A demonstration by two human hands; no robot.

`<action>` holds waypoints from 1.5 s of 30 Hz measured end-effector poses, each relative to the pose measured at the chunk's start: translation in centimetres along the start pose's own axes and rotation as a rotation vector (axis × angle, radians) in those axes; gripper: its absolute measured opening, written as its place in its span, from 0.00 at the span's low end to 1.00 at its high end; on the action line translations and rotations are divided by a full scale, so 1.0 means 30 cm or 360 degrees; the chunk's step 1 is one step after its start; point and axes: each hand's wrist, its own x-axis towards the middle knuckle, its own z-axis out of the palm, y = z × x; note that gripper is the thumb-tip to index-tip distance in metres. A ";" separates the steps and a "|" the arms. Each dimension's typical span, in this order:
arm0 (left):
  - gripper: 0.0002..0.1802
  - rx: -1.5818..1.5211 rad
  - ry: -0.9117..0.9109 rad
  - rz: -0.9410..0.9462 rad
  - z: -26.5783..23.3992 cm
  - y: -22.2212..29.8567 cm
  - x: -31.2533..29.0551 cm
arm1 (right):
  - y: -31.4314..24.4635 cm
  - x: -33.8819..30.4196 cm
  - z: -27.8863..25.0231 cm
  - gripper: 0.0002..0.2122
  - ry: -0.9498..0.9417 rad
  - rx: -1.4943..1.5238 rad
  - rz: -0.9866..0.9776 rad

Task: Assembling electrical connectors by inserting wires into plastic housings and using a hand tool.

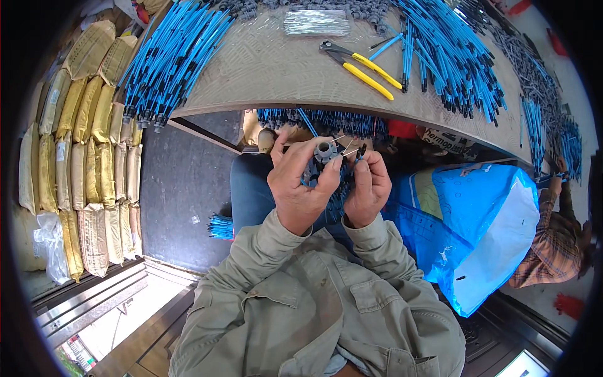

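My left hand (300,181) is closed round a grey round plastic fitting (325,151) with an open tube end facing up. Several thin pale pins (350,151) stick out beside the fitting, between my two hands. In a pinch, the thumb and fingers of my right hand (370,186) hold a small black piece (361,151), close to the pins. Whether that piece touches the fitting I cannot tell. Below both hands, over my lap, lie blue rods (337,202) with dark ends, partly hidden by my hands and sleeves.
Across the brown table (251,75) lie yellow-handled pliers (367,69), a bundle of clear thin pins (317,22) and piles of blue rods (179,60). A blue plastic bag (465,220) stands at my right. Stacked sacks (88,144) line the left. Another person (553,242) sits far right.
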 end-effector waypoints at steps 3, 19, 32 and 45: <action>0.13 0.0015 0.0003 -0.0014 0.003 0.002 0.000 | 0.000 -0.003 0.002 0.05 0.0043 0.0014 -0.0001; 0.14 0.0041 0.0064 0.0031 0.014 -0.002 0.008 | -0.001 0.006 0.017 0.03 0.0146 -0.0147 -0.0111; 0.14 0.0028 0.0058 0.0009 0.006 -0.010 0.007 | -0.006 0.019 0.016 0.01 0.0030 -0.0049 -0.0056; 0.12 -0.0084 0.0054 -0.0008 0.010 -0.023 0.000 | 0.013 0.028 -0.010 0.02 -0.0090 0.0090 -0.0014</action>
